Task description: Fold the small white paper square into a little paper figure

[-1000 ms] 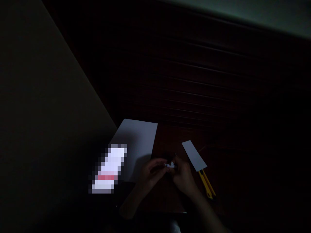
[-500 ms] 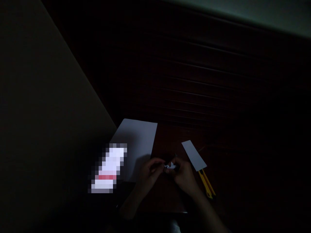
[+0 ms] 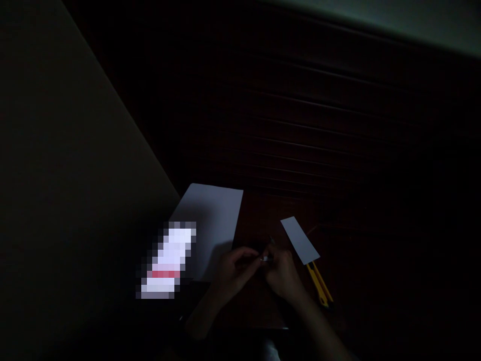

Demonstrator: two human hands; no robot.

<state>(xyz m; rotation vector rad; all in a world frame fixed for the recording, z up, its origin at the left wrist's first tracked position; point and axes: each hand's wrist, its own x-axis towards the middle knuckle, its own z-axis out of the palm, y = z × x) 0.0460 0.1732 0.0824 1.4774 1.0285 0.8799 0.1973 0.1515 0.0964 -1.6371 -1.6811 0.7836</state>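
Observation:
The scene is very dark. My left hand (image 3: pixel 235 273) and my right hand (image 3: pixel 281 273) meet fingertip to fingertip over a dark wooden table (image 3: pixel 263 215). Both pinch a small white scrap of paper (image 3: pixel 265 258), of which only a sliver shows between the fingers. A large white sheet (image 3: pixel 214 220) lies just left of my left hand. A narrow white paper strip (image 3: pixel 299 240) lies just right of my right hand, and a yellow utility knife (image 3: pixel 319 286) pokes out from under its near end.
A bright blurred-out rectangular thing (image 3: pixel 169 260) lies on the white sheet's near left corner. A pale wall (image 3: pixel 56 175) rises at the left, and dark wooden slats (image 3: pixel 319 125) stand behind the table.
My fingers have closed tighter over the white scrap, so less of it shows now. The hands and the other things have stayed in place.

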